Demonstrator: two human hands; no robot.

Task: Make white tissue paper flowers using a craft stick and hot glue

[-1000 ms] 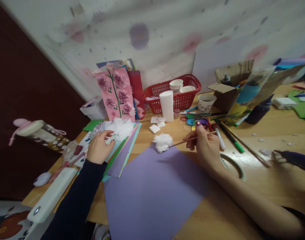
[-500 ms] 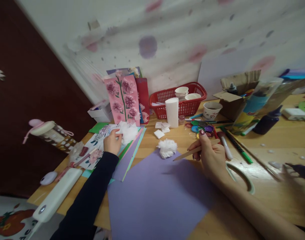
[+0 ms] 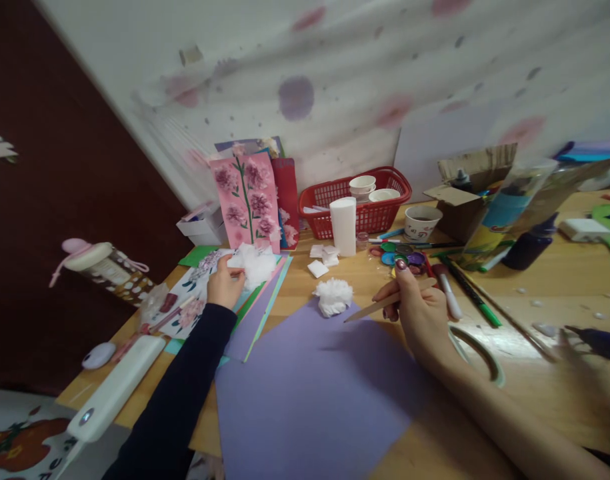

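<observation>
My left hand (image 3: 225, 283), in a dark sleeve, has its fingers pinched at the edge of a fluffy white tissue bundle (image 3: 257, 265) above the stacked colored papers (image 3: 257, 320). In my right hand (image 3: 419, 303) is a pointed wooden stick (image 3: 367, 311), its tip low over the large purple sheet (image 3: 309, 393). A crumpled white tissue ball (image 3: 333, 297) rests at the sheet's far corner, just left of the stick's tip. Small white tissue squares (image 3: 318, 268) lie behind that ball, near an upright white roll (image 3: 343, 227).
A red basket (image 3: 325, 223) with paper cups stands at the back. Paint pots (image 3: 402, 250), a printed cup (image 3: 421, 223), markers (image 3: 477, 293) and a dark bottle (image 3: 531, 245) sit to the right. Pink flower artwork (image 3: 247, 200) leans behind. At the far right is a blurred hand (image 3: 585, 373).
The view has shifted very slightly. My left index finger has lifted a little at the tissue bundle; my right hand and the stick stay almost as they were.
</observation>
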